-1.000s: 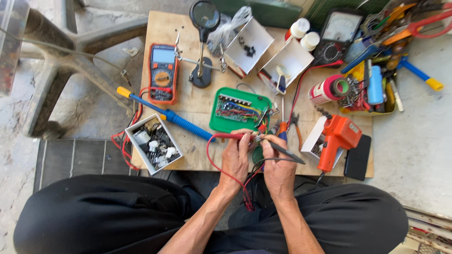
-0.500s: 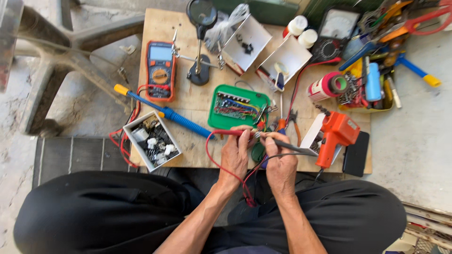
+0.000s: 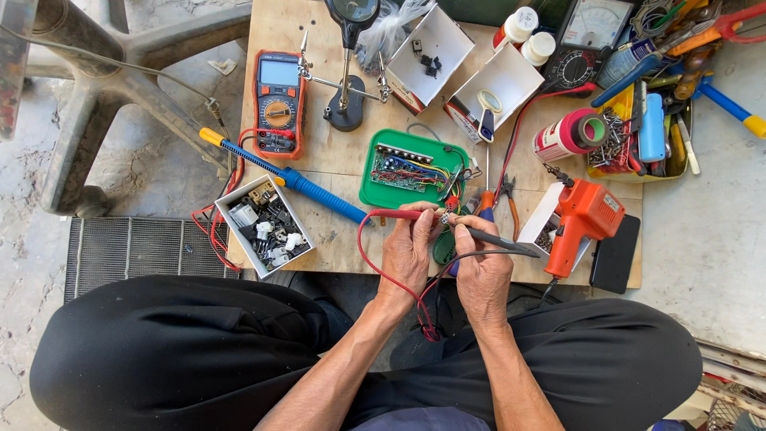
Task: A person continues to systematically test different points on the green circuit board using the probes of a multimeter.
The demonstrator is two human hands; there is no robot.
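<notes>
My left hand [image 3: 407,251] grips a red test probe [image 3: 395,214] whose red lead loops down toward my lap. A black test probe [image 3: 499,239] lies in my right hand [image 3: 481,271], its tip pointing left. Both probe tips meet at a tiny part pinched between my fingertips [image 3: 447,217], too small to identify. Just beyond my hands sits a green open casing [image 3: 411,169] with a circuit board and coloured wires inside. An orange digital multimeter [image 3: 278,102] lies at the far left of the wooden board [image 3: 343,239].
A blue soldering iron [image 3: 295,179] lies diagonally left of the casing, by a white box of small parts [image 3: 263,225]. An orange soldering gun [image 3: 581,222], a red tape roll [image 3: 570,134], a helping-hand magnifier [image 3: 347,76], two white boxes, an analog meter [image 3: 581,36] and a tool pile surround the work.
My hands stay together at the board's near edge, with the probes still on the small part. Only the view has shifted slightly.
</notes>
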